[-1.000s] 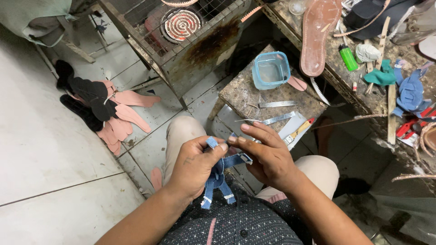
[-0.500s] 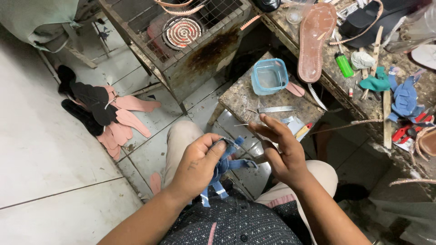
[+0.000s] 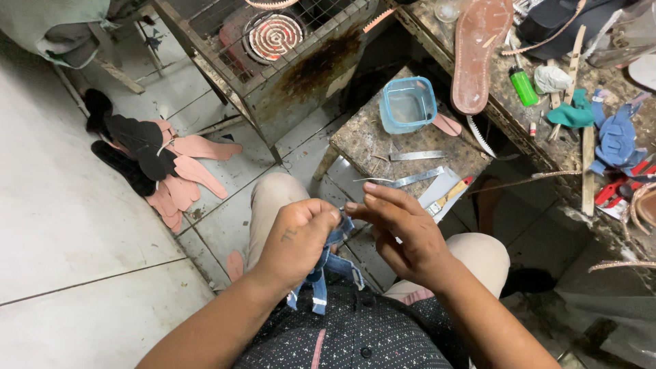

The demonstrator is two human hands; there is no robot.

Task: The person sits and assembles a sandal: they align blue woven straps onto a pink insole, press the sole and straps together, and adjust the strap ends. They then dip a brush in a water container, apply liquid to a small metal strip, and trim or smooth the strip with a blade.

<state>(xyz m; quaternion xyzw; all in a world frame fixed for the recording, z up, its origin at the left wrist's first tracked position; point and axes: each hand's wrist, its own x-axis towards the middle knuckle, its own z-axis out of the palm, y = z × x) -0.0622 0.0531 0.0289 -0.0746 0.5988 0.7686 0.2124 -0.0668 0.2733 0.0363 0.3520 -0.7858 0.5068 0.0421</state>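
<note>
Over the lap, near the stone block, the left hand has its fingers closed on blue denim straps while the right hand pinches their top end, remaining fingers spread apart.

Two bare hands at centre frame, left hand and right hand, sharing one blue denim strap piece. One square blue plastic container and two flat metal blades on one stone block. One brown shoe sole and one green lighter at upper right. One coil heater at top centre.
</note>
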